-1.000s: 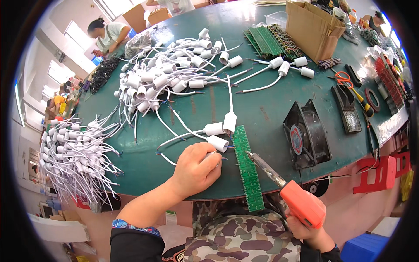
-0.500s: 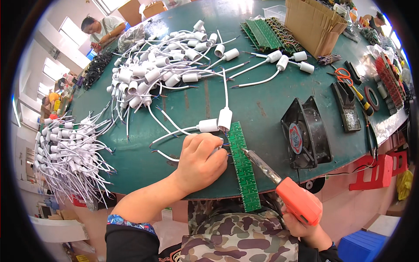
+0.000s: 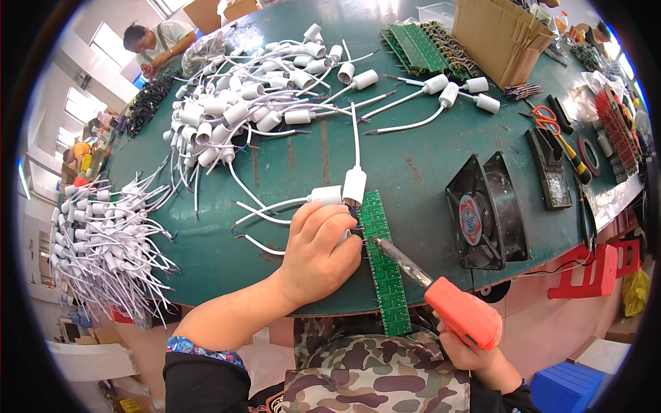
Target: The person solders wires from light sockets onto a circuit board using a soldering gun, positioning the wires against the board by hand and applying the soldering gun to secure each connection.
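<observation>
My left hand (image 3: 318, 255) rests on the green table (image 3: 413, 165), fingers closed over a white connector and its wire beside a long green circuit board strip (image 3: 384, 265). My right hand (image 3: 475, 354) grips the orange handle of a soldering iron (image 3: 441, 296); its metal tip touches the strip's left edge near my left fingers. Two more white connectors with wires (image 3: 344, 189) lie just above the strip's top end.
A heap of white wired connectors (image 3: 241, 96) fills the far left of the table; another bundle (image 3: 103, 241) hangs off the left edge. A black fan (image 3: 485, 213) stands to the right, with scissors (image 3: 551, 124), cardboard (image 3: 499, 34) and green boards (image 3: 420, 48) beyond. A person (image 3: 158, 41) sits at the far side.
My left hand has stayed on the connector by the strip. The soldering iron's tip has moved left along the strip toward my left fingers.
</observation>
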A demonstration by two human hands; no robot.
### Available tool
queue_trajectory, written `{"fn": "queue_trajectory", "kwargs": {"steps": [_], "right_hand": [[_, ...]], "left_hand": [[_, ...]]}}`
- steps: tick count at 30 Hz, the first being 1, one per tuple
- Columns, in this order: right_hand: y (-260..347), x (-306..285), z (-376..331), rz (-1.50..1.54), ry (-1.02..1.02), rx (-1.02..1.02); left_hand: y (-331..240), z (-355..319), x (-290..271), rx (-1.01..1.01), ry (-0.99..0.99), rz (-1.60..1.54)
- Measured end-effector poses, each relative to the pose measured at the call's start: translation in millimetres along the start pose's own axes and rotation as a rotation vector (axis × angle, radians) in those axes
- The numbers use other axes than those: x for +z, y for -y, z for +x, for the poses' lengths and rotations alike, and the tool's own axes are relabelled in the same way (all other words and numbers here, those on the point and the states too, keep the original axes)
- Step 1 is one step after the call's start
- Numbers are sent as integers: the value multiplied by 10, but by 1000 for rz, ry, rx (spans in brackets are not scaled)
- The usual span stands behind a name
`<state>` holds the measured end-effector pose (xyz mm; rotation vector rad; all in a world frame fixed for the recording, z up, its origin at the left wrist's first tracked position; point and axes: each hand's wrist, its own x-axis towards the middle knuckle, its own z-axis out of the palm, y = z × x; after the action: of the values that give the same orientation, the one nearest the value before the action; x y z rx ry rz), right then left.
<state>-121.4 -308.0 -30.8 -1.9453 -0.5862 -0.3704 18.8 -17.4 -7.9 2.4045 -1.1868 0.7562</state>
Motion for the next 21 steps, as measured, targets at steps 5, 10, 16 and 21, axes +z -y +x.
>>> {"fn": "queue_trajectory", "kwargs": {"steps": [5, 10, 16, 21], "right_hand": [[-16, 27, 15, 11, 16, 1], [-31, 47, 13, 17, 13, -16], [6, 36, 42, 22, 23, 7], [47, 8, 77, -41, 52, 1]], "left_hand": [[9, 0, 9, 0, 0, -12], [12, 8, 9, -1, 4, -18], [10, 11, 16, -1, 4, -18], [12, 8, 17, -2, 4, -19]]}}
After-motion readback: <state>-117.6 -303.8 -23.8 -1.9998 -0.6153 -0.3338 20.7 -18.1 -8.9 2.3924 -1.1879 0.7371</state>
